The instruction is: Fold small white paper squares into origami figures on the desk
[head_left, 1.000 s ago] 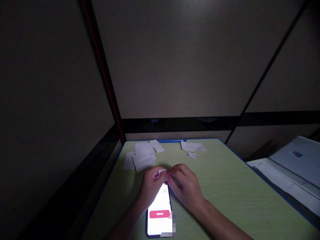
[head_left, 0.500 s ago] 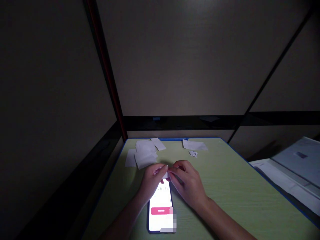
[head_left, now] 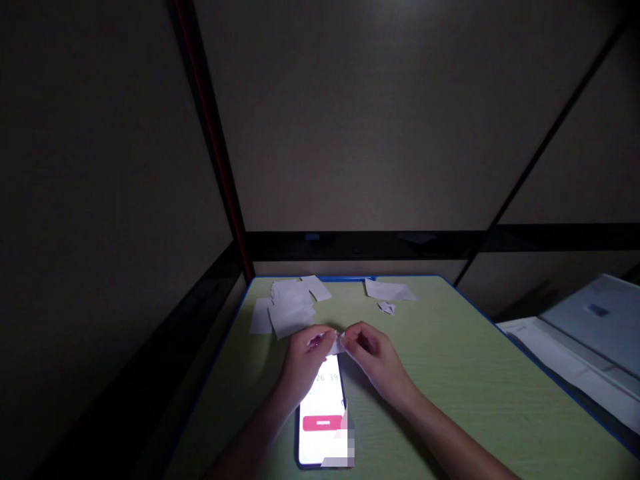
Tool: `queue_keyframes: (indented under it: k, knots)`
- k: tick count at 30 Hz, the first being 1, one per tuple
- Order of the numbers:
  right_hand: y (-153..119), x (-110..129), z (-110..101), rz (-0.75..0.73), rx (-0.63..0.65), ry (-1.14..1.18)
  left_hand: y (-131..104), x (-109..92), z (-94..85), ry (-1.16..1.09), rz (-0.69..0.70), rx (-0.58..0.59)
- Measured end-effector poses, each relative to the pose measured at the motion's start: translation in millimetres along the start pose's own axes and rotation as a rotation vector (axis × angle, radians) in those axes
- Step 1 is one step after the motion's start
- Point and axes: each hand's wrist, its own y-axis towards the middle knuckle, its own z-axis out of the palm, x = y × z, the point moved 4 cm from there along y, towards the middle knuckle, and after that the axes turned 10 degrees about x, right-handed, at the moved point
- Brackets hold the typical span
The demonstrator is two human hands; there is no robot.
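Note:
A small piece of white paper (head_left: 337, 346) is pinched between my two hands, just above the top end of a lit phone (head_left: 320, 448). My left hand (head_left: 306, 357) grips its left side between thumb and fingers. On the other side, my right hand (head_left: 374, 357) holds the paper's right edge with thumb and forefinger. Most of the paper is covered by my fingers, so its folds cannot be made out. The phone lies flat, showing large digits and a red button (head_left: 323, 423).
Loose white paper sheets (head_left: 291, 319) overlap at the table's far left. Beyond my right hand are a flat paper piece (head_left: 390, 290) and a small folded paper (head_left: 387, 307). A pale box-like object (head_left: 595, 327) stands beside the green table (head_left: 480, 373). Panelled walls close in behind and left.
My right hand has shifted slightly, its thumb now along the paper's right edge, and a bit more paper shows between the hands. The phone's digits have advanced.

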Motion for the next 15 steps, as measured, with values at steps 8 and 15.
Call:
queue_keyframes:
  k: [8, 15]
  knots:
    - [2.6, -8.1, 0.3, 0.015, 0.014, 0.132, 1.2, -0.9, 0.1, 0.047, 0.094, 0.000]
    - [2.7, -7.8, 1.2, 0.047, 0.034, 0.199, 2.3, 2.4, -0.7, 0.053, 0.022, -0.021]
